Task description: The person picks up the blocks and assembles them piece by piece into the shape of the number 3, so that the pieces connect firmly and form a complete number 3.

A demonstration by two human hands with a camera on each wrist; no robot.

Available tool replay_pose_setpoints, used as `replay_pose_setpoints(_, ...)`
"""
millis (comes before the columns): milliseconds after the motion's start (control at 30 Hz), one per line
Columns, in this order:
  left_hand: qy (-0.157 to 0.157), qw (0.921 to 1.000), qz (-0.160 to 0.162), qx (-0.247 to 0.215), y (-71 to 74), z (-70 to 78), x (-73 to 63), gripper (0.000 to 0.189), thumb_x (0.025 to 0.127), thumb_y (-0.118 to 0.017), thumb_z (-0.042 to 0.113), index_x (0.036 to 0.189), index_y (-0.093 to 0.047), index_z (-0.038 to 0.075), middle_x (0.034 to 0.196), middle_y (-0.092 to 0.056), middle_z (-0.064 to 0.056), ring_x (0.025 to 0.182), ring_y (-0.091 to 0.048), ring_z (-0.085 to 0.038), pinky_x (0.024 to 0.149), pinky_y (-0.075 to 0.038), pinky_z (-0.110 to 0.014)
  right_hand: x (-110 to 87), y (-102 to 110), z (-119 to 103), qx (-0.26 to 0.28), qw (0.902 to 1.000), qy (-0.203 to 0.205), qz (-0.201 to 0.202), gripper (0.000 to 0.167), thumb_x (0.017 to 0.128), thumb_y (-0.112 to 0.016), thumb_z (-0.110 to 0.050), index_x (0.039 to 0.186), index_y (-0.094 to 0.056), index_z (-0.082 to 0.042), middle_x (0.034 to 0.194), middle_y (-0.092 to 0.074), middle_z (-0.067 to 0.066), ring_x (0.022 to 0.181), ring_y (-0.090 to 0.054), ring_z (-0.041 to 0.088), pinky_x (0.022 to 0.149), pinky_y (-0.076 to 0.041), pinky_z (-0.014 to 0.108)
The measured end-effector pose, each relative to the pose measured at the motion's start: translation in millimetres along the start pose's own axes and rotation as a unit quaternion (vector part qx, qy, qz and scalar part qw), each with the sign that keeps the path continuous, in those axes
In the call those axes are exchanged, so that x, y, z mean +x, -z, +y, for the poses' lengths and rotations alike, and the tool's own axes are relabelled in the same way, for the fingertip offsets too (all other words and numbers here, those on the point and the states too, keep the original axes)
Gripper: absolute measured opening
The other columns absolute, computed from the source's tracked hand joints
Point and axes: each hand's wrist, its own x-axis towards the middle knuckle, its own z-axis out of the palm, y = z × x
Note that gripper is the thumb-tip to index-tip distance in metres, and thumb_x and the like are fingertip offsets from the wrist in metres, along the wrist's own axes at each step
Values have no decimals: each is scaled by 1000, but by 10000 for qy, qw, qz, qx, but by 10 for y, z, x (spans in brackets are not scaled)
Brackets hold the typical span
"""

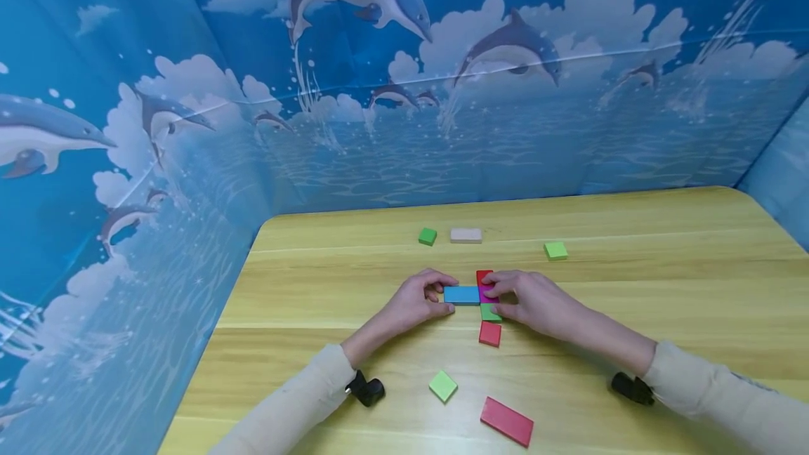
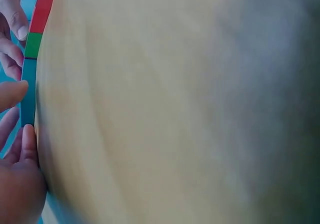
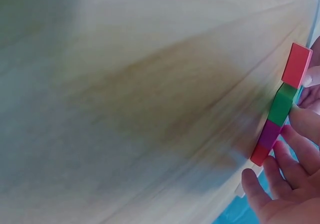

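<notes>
Head view: alignment hazards at the block junction

Grips the left end of the blue block [image 1: 461, 295] with the left hand [image 1: 416, 300], thumb on the near side, fingers on the far. Positions the blue block flat on the table [image 1: 316, 286], right end apparently against the magenta piece [image 3: 270, 133]. Rests right hand [image 1: 537, 300] fingertips along the far red piece [image 3: 259, 155], magenta piece and green block [image 1: 487, 313]; cannot tell whether pinching or only steadying.

Likely faults:
- May twist the line through excess rightward push on the blue block.
- May part green from magenta through uneven right-hand pressure.
- May knock the near red square [image 1: 489, 333], skewed and unheld, through a thumb slip.
- May sweep the light green square [image 1: 443, 386] with the left wrist camera [image 1: 366, 390] on a low withdrawal.
</notes>
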Motion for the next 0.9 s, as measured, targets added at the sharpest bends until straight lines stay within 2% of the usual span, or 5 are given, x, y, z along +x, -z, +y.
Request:
replay_pose_setpoints(300, -159, 9975, -132, 680, -15, 110, -64, 66, 83, -79, 12, 143, -51, 13, 125, -49, -5, 102, -47, -15, 81, -47, -25, -8, 12, -3, -30, 9999, -98, -14, 31, 86, -78, -19, 116, -74, -11, 132, -61, 6, 126, -52, 35, 99, -43, 53)
replay_pose_setpoints(500, -164, 9963, -67, 841, -38, 177, -167, 65, 86, -76, 15, 145, -48, 17, 131, -45, -2, 108, -47, -17, 86, -47, -29, -29, 11, -17, -115, 9998, -151, 1, 31, 85, -79, -19, 115, -75, -11, 131, -61, 7, 126, -52, 35, 99, -43, 53)
replay_pose_setpoints(633, -268, 9935, 76, 1107, -51, 261, -247, 58, 88, -74, 19, 142, -52, 21, 133, -43, 5, 118, -45, -15, 97, -44, -35, -30, -1, -22, -149, 9998, -144, 27, 32, 85, -79, -19, 115, -75, -10, 131, -61, 8, 125, -52, 36, 98, -44, 53)
replay_pose_setpoints(767, -564, 9918, 188, 1133, -81, 379, -340, 45, 90, -72, 20, 134, -59, 20, 133, -46, 9, 126, -42, -13, 103, -40, -40, -18, -16, -19, -135, 9998, -131, 77, 32, 85, -79, -18, 115, -75, -10, 131, -62, 8, 125, -53, 36, 98, -44, 53)
replay_pose_setpoints(900, -1152, 9870, -23, 1119, -147, 493, -448, 35, 91, -72, 19, 124, -64, 15, 128, -52, 10, 123, -46, -9, 101, -42, -35, -7, -36, -14, -113, 9998, -86, 104, 31, 85, -79, -18, 114, -75, -9, 130, -62, 8, 125, -53, 35, 98, -44, 52)
